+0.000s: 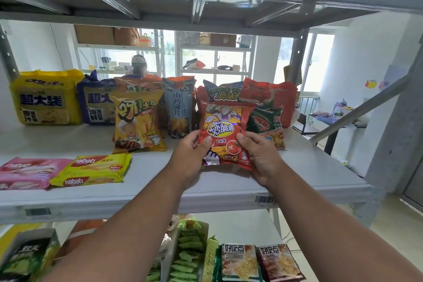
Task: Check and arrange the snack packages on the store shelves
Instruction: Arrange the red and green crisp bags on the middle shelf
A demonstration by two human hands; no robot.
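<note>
Two hands hold one snack bag. The left hand [192, 155] grips the left side of the shiny red crinkly corn snack bag with a tomato picture [223, 135], thumb on the front, fingers tucked behind. The right hand [258, 155] grips the right side the same way. Both hands are curled tight round the bag's lower edges, most likely so it stands straight with its front facing out where shoppers can read it. The bag's bottom sits just above, or maybe on, the flat grey metal shelf [309, 167], near the front; I cannot tell if it touches. Just beside it on the right leans a green and red prawn cracker bag [266, 125]. On the left stands a tall yellow potato stick bag [138, 121], and behind that a blue-grey yam chip bag [179, 107]. More bags stand in a row at the back, so this one seems to be joining the front row. Near the left edge a flat yellow wafer packet [93, 169] lies beside a flat pink wafer packet [27, 173]. On the shelf below, an open cardboard box [174, 247] holds small green packets [190, 249].
</note>
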